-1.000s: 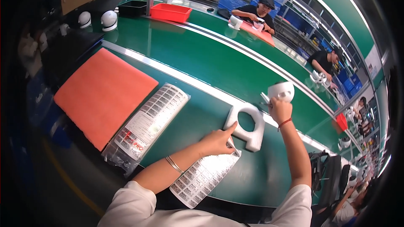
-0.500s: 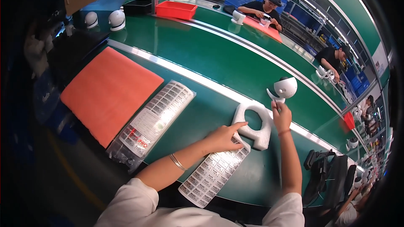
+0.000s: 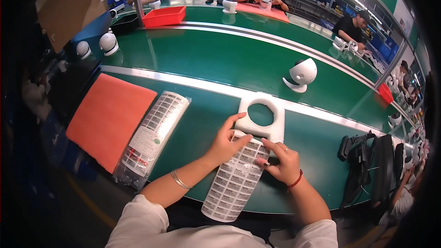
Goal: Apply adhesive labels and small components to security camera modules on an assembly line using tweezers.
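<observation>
A long sheet of printed labels [image 3: 234, 179] lies aslant in front of me, its near end reaching past the table edge. My left hand [image 3: 223, 143] holds its upper left edge, thumb on top, while the index finger touches the white foam block [image 3: 278, 124] with a round hole. At the sheet's upper right edge is my right hand [image 3: 285, 163], its index finger and thumb against the labels. A small dark object [image 3: 274, 161] shows within that hand; its kind is unclear. Beyond the foam, a white round-headed camera [image 3: 303, 73] stands on its curved base.
On the left lie an orange foam mat [image 3: 112, 117] and a bagged stack of label sheets [image 3: 158, 131]. Black straps or pouches [image 3: 360, 165] lie at right. Across the green belt are a red bin [image 3: 164, 17], more white cameras [image 3: 109, 43] and co-workers at their places.
My right hand has left the white camera and come down to the label sheet. The camera now stands alone on the belt. My view has shifted slightly; my left hand stays at the sheet.
</observation>
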The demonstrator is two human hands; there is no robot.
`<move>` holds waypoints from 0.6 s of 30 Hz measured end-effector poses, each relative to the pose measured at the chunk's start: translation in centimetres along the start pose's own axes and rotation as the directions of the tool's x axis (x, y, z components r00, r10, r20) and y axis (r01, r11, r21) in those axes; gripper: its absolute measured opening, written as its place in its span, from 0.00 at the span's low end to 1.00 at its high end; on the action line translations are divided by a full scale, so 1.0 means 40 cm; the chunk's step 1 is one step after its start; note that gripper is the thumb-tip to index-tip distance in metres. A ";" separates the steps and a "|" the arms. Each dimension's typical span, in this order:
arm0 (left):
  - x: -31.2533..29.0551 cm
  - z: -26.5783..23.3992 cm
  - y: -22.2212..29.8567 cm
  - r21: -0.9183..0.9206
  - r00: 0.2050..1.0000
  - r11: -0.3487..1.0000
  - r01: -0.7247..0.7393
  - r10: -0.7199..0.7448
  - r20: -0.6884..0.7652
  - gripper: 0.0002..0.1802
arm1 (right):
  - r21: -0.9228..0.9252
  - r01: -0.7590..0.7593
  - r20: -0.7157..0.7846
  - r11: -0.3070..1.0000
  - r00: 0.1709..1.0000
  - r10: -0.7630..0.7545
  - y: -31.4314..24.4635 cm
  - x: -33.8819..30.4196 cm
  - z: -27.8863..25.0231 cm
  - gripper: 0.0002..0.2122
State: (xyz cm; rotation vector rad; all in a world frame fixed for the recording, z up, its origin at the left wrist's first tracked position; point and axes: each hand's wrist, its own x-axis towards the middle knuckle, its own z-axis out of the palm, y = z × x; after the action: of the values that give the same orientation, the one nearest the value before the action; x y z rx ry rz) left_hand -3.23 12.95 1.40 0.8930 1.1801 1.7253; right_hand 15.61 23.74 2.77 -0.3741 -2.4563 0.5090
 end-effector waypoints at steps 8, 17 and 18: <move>-0.013 -0.013 -0.001 0.011 0.997 1.000 -0.013 0.012 0.079 0.22 | 0.046 0.088 -0.056 0.995 0.995 -0.085 0.028 -0.018 0.022 0.28; -0.005 -0.005 -0.008 -0.037 0.999 0.998 -0.044 0.045 0.022 0.16 | 0.026 0.124 -0.113 0.992 0.986 -0.121 -0.004 -0.004 0.013 0.25; -0.004 -0.008 -0.012 -0.041 0.999 0.998 -0.046 0.047 0.022 0.16 | 0.032 0.126 -0.099 0.992 0.988 -0.122 -0.008 -0.003 0.009 0.25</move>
State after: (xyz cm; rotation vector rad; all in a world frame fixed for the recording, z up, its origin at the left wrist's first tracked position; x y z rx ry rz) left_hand -3.32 12.81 0.82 0.9191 1.1137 1.7656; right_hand 15.43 23.32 2.57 -0.2230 -2.3546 0.4733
